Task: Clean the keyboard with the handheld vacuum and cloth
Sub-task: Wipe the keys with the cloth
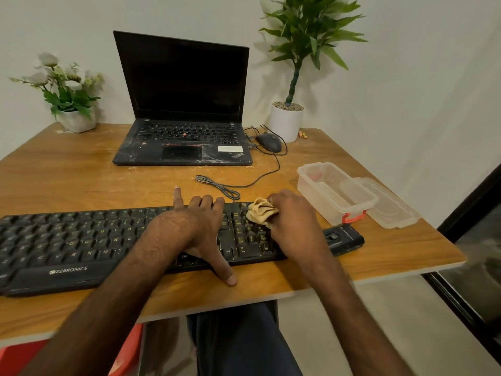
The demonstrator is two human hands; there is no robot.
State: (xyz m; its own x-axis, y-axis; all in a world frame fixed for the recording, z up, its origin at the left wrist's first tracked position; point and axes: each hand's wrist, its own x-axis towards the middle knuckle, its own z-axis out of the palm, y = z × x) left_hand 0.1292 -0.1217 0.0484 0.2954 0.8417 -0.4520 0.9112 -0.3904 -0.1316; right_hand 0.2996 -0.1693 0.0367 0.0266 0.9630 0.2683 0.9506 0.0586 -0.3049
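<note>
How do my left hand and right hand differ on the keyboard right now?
The left hand lies spread on the keyboard and holds nothing; the right hand grips a bunched tan cloth. The left hand covers the keys beside the number pad; the right hand is over the number pad itself. Both rest on the keyboard's right end.

Only one brand readable here
ZEBRONICS in white on the keyboard (67,270) palm rest, plus key letters like G, H, J, K.

Laptop (181,90) w/ mouse (269,142), flowers (65,85), plant (311,28), box (320,192), lid (390,206)
</note>
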